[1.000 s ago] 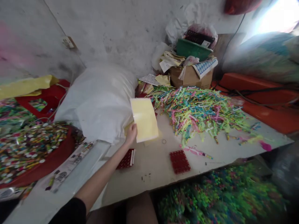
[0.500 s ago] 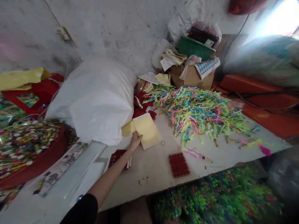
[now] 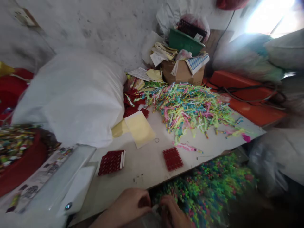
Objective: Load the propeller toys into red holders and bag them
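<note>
My left hand [image 3: 133, 202] is at the table's front edge with thumb and fingers curled together in a pinch. Close by on its right, my right hand [image 3: 173, 210] is also closed, fingers bent inward. Something small and pale shows between the two hands, too dark and blurred to name. Beyond them on the table lie a stack of red plastic grids [image 3: 111, 162] with white strips at its side and another red grid [image 3: 173, 159]. A pale yellow sheet [image 3: 140, 129] lies flat farther back, touched by neither hand.
Pencil-like sticks with bright ribbons form a large pile [image 3: 190, 107]. A bulging white sack [image 3: 78, 98] and a red tub [image 3: 30, 167] of small pieces stand left. Behind is a cardboard box [image 3: 182, 72]. Colourful green pieces [image 3: 209, 190] fill the space below the table edge.
My left hand has let go of the yellow sheet, which now lies on the table, and drawn back to the front edge. My right hand has come into view. The view has swung right.
</note>
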The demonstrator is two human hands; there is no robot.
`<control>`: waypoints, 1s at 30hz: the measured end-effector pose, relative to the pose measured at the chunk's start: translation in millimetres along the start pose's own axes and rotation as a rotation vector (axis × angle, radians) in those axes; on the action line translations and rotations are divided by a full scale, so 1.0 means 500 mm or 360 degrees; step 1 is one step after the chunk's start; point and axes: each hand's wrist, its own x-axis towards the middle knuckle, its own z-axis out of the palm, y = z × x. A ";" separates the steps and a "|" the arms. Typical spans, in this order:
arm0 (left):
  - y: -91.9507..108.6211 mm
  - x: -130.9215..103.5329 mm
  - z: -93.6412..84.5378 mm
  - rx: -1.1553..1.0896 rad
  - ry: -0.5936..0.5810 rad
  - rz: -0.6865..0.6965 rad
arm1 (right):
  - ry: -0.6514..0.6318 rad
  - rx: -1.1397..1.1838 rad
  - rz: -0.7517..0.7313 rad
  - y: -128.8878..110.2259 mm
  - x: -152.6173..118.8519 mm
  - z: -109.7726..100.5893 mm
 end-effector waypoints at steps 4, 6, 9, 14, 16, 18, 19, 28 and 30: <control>-0.015 -0.018 0.038 -0.0128 0.0126 -0.0133 | 0.0017 -0.0093 0.0029 0.000 0.016 -0.007; -0.019 -0.016 0.042 -0.0184 0.0186 -0.0055 | 0.0029 -0.0122 0.0096 -0.009 0.022 -0.010; -0.011 -0.012 0.028 -0.0154 0.0371 0.0081 | 0.0268 -0.0208 0.0221 -0.005 0.030 -0.013; 0.025 0.019 -0.027 -0.0281 0.0398 0.0143 | 0.0575 0.0222 0.0566 0.052 0.051 -0.017; 0.040 0.047 -0.048 -0.0361 0.0314 0.0164 | 0.0489 0.0599 0.0728 0.071 0.059 -0.012; 0.051 0.079 -0.063 -0.0510 0.0269 0.0204 | 0.0490 0.0854 0.0856 0.083 0.066 -0.005; 0.055 0.095 -0.067 -0.0596 0.0254 0.0226 | 0.0526 0.0925 0.0905 0.087 0.068 -0.001; 0.045 0.171 -0.071 -0.0833 0.0341 0.0371 | 0.0661 0.1452 0.1051 0.095 0.072 0.006; 0.038 0.192 -0.073 -0.0798 0.0464 0.0379 | 0.0847 0.1312 0.0984 0.089 0.073 0.007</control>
